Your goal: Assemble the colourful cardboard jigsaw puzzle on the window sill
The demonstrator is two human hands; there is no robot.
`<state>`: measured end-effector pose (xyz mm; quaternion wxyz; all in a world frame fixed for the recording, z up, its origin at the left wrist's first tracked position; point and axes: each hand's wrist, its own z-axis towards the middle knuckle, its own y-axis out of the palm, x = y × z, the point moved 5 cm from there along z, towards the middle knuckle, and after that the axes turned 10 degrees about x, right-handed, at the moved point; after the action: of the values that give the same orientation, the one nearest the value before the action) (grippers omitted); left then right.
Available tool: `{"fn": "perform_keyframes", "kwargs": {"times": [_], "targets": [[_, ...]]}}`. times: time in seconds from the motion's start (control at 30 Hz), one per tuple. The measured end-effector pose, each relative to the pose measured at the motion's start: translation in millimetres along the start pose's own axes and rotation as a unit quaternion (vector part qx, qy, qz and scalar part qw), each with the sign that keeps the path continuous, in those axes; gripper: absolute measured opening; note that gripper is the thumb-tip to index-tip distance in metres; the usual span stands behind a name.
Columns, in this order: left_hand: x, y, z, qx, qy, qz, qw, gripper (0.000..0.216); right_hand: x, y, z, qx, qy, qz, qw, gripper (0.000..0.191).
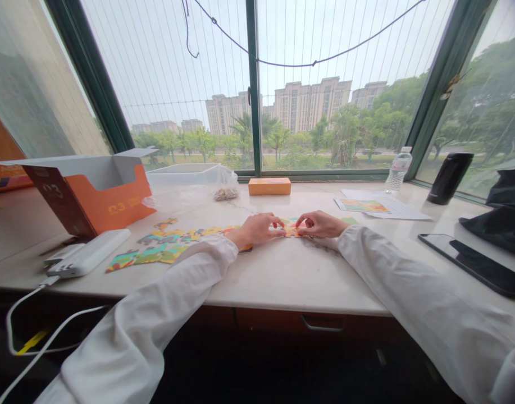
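Note:
Colourful jigsaw pieces (164, 249) lie spread on the pale stone sill (282, 275), some joined in a strip. My left hand (257, 229) and my right hand (320, 224) rest side by side on the orange and yellow puzzle pieces (290, 228) at the middle. Fingertips of both hands press on those pieces, nearly touching each other. Both arms wear white sleeves. What lies under the palms is hidden.
An open orange box (101, 196) stands at left, with a white power bank (89, 255) and cable in front. A plastic bag (198, 182), a small orange box (269, 186), a printed sheet (362, 206), a water bottle (398, 168), a black cup (450, 177) and a phone (476, 264) sit around.

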<state>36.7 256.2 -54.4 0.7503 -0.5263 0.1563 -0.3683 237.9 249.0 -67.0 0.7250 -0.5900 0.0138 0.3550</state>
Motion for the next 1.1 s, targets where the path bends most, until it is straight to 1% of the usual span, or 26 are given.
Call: {"fn": "perform_keyframes", "kwargs": {"times": [0.33,0.6,0.83,0.97,1.1], "targets": [[-3,5,4,-0.020,-0.010,-0.019,1.000,0.045,-1,1,1,-0.017,0.020,0.014,1.000,0.044],[2,4,5,-0.033,-0.017,-0.015,0.999,0.047,1,3,2,-0.009,0.013,0.011,1.000,0.046],[2,8,8,-0.049,-0.024,-0.010,0.998,0.049,4,6,2,-0.009,-0.013,-0.007,1.000,0.047],[4,11,7,-0.039,-0.013,0.005,0.999,0.048,4,7,1,0.009,-0.036,-0.028,0.999,0.048],[5,9,5,-0.017,-0.007,0.021,1.000,0.049,3,7,0,0.049,-0.042,-0.058,0.996,0.044]]}}
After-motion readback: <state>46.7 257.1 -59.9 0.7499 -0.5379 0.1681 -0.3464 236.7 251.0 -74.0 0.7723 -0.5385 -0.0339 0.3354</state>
